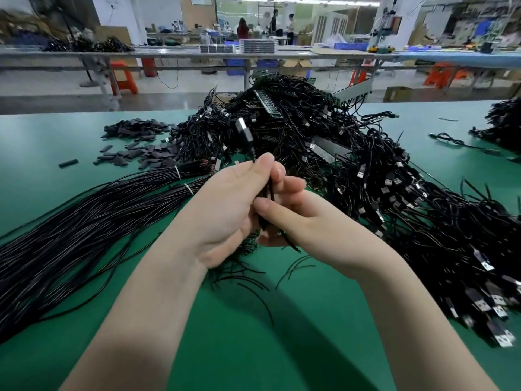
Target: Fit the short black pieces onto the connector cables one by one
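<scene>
Your left hand (pixel 225 204) and your right hand (pixel 296 218) meet in the middle, just above the green table (pixel 282 320). The fingers of your left hand are curled tight around a thin black connector cable (pixel 248 138). Its thumb presses the cable near the top. The cable sticks up out of your fist, and its plug end with a silver tip points up and away from you. Your right hand's thumb and fingers are bent in close and pinch the same cable lower down. Loose black cable ends hang out below both hands. You cannot tell if a short black piece is on the cable, because your fingers hide that part.

No box or tray holds these parts. They all lie right on the table.

Just behind your hands is a big tangled heap of connector cables (pixel 324 142) with flat plugs. It spreads to your right and runs down the right side of the table toward you. Some green strips with small parts lie on top of the heap (pixel 266 100).

To your left lies a thick bundle of long black wires (pixel 84 221), tied with white bands (pixel 177 173) near its far end.

Farther back on the left is a pile of short black pieces (pixel 141 142). One short piece (pixel 68 163) lies alone, a bit apart from the pile.

A smaller cable heap (pixel 504 122) sits at the far right edge of the table.
</scene>
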### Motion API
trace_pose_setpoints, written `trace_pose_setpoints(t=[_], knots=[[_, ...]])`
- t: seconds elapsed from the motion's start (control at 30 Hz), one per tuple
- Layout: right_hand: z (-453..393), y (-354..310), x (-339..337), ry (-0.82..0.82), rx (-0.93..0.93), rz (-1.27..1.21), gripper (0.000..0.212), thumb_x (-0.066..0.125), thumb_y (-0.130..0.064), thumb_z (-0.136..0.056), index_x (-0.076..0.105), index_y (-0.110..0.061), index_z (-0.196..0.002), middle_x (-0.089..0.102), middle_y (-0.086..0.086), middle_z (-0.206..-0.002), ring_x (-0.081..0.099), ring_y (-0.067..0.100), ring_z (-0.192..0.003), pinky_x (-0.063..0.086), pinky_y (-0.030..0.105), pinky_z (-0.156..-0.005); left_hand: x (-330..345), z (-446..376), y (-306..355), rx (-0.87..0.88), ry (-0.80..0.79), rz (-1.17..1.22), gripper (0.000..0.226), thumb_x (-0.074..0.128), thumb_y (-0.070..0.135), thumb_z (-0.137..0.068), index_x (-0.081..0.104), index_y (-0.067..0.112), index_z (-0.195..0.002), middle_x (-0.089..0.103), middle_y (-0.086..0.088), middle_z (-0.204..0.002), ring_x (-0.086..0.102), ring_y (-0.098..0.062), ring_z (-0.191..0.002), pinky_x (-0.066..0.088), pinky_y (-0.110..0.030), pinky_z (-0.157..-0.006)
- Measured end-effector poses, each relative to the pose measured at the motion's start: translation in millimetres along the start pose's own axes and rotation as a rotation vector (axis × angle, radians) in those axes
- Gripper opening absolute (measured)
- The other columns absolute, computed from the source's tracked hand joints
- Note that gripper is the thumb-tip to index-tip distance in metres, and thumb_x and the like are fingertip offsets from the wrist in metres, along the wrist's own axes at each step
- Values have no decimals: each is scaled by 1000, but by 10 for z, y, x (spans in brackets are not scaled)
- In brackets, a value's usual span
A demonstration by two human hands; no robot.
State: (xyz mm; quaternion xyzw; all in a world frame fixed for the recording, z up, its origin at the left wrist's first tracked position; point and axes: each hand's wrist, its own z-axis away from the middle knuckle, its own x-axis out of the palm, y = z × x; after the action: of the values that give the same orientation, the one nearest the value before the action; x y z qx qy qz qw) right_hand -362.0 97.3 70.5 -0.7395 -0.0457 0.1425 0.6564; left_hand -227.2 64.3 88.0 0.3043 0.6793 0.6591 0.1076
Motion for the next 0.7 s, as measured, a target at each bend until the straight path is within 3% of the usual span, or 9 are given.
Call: trace_pose_setpoints(t=[0.1,0.17,0.23,0.3,0.43,0.5,0.57,0.63,0.7], knots=[[-25,17,15,35,2,152,26,49,-26,-99,51,-1,-105,54,6,-85,67,23,-77,54,48,-89,-30,-9,-27,37,121,-281,40,45,34,-101,65,24,-67,67,-2,-75,62,-17,-74,51,-36,-68],[-44,31,25,49,-4,226,29,46,-27,-100,49,-1,-114,50,4,-84,70,23,-79,53,51,-87,-45,-23,-46,71,196,-447,43,46,34,-101,67,28,-65,68,0,-75,59,-16,-74,50,-41,-79],[-65,56,50,73,-7,258,32,44,-27,-102,46,-3,-123,51,5,-81,69,22,-73,56,48,-83,-75,-58,-82,107,290,-619,41,47,39,-101,68,32,-66,67,7,-71,57,-9,-69,49,-36,-75],[-93,98,97,103,-44,340,26,41,-27,-102,48,-10,-120,51,6,-72,58,19,-60,56,39,-68,-92,-94,-127,116,360,-703,37,47,43,-100,66,33,-69,61,11,-62,53,-6,-62,44,-31,-66],[-182,260,146,166,-26,561,24,35,-30,-103,48,-14,-114,46,3,-72,38,15,-57,34,31,-51,-129,-198,-312,50,415,-741,41,48,44,-98,68,17,-73,63,-10,-68,55,-26,-67,47,-39,-70],[-208,347,119,186,49,704,18,31,-32,-104,48,-25,-103,46,-1,-74,44,16,-63,36,21,-53,-181,-236,-392,-30,439,-730,50,51,47,-95,69,3,-80,63,-8,-65,51,-23,-61,43,-36,-64],[-225,444,65,171,123,828,24,29,-29,-105,44,-28,-87,47,2,-77,48,22,-69,40,29,-61,-291,-234,-459,-58,457,-792,47,55,48,-93,73,8,-76,70,7,-64,60,-10,-61,47,-29,-64],[-249,555,-22,231,213,714,31,28,-31,-105,52,-18,-91,46,1,-72,46,18,-60,38,30,-56,-404,-205,-487,5,483,-921,32,56,44,-94,76,22,-85,73,11,-73,65,-2,-68,50,-24,-68],[-241,636,-119,261,293,398,35,29,-34,-105,55,-16,-89,39,-3,-64,35,12,-48,31,25,-46,-469,-148,-444,199,508,-1098,23,57,32,-95,70,24,-112,69,12,-92,61,5,-78,49,-20,-76]])
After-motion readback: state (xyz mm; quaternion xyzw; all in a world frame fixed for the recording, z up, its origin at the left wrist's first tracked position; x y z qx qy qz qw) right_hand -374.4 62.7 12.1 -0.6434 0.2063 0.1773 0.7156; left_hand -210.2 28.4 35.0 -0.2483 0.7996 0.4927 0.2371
